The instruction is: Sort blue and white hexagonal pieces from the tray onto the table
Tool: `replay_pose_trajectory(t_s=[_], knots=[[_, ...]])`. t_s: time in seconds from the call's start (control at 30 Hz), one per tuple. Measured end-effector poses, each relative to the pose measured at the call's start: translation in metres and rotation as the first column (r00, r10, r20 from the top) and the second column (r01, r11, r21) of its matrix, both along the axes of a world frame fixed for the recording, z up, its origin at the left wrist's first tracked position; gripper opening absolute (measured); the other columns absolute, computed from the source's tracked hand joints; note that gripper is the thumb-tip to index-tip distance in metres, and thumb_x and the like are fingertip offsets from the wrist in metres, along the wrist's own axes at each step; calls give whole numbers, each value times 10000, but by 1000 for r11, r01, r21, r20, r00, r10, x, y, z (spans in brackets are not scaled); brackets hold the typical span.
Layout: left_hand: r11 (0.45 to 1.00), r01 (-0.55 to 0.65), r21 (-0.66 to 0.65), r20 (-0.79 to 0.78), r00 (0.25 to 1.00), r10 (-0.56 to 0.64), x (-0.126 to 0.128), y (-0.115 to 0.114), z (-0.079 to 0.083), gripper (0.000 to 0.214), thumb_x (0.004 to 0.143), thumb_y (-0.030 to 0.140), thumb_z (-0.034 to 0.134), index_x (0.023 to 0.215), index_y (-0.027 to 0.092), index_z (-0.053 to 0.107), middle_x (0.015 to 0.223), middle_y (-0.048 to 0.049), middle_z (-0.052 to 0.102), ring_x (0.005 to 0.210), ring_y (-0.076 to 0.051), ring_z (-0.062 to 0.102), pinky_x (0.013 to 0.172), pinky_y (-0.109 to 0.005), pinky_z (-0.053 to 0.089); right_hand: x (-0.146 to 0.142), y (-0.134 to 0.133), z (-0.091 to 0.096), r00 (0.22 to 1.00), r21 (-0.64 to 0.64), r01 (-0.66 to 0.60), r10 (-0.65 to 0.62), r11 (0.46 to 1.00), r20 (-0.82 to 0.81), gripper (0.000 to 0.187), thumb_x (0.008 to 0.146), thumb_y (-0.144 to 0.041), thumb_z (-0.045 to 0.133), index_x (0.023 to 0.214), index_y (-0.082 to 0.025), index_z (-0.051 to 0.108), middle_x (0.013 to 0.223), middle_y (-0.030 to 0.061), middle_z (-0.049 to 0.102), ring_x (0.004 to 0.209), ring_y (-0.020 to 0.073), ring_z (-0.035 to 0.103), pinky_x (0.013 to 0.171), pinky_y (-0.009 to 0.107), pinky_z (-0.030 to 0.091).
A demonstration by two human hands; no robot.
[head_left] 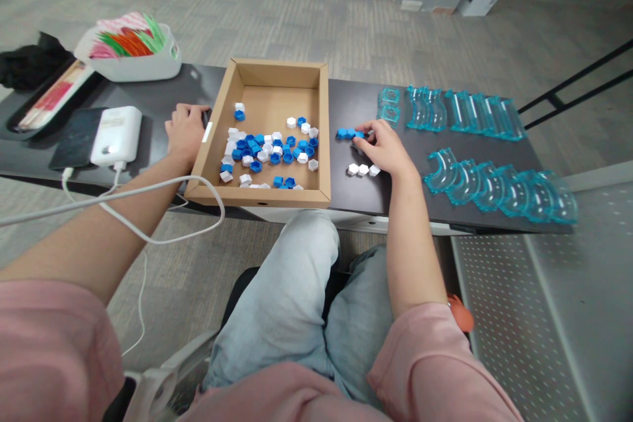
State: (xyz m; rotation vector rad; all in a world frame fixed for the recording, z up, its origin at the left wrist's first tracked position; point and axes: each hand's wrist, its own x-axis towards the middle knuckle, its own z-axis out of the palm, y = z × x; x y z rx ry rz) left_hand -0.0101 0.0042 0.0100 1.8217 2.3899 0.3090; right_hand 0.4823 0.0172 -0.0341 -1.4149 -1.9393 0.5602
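My right hand [383, 147] is over the table to the right of the cardboard box [262, 196]. Its thumb and fingers close on the right end of a short row of blue hexagonal pieces [347, 134]. Just below that row lie three white hexagonal pieces [362, 170]. Against the box's left wall, my left hand [184, 132] rests with its fingers bent. A small dark thing, too hidden to name, shows at its fingertips. Inside the box, many loose blue hexagonal pieces [256, 166] and white ones are heaped towards the near side.
Clear teal plastic parts stand in rows on the dark table's right: curved ones [489, 188], wavy ones [426, 109], straight ones [484, 117] and small frames [389, 105]. Leftward are a white device [116, 136] with a cable [143, 188], a white basket [143, 68] and a black tray [30, 120].
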Motion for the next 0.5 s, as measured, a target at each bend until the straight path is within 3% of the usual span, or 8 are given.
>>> replay_pose_trajectory(t_s=[0.23,0.5], knots=[[1000,-11,6,0,1000,11,3,-2,1,744,1166,580,399,1752,168,600,1755,-282,530,1625,-455,496,1387,-616,377,0,-1,2,1000,-5,-8,8,1000,1,209,995,-386,839,1176,-290,801,1196,88,750,959,276,676,1010,513,646],[1000,-13,21,19,1000,13,1,0,0,724,1141,590,464,1732,200,615,1737,-270,557,1613,-460,498,1378,-638,371,1,0,0,1000,-5,-11,11,1000,10,203,1009,-388,845,1182,-291,803,1194,86,736,987,283,683,1012,501,639]])
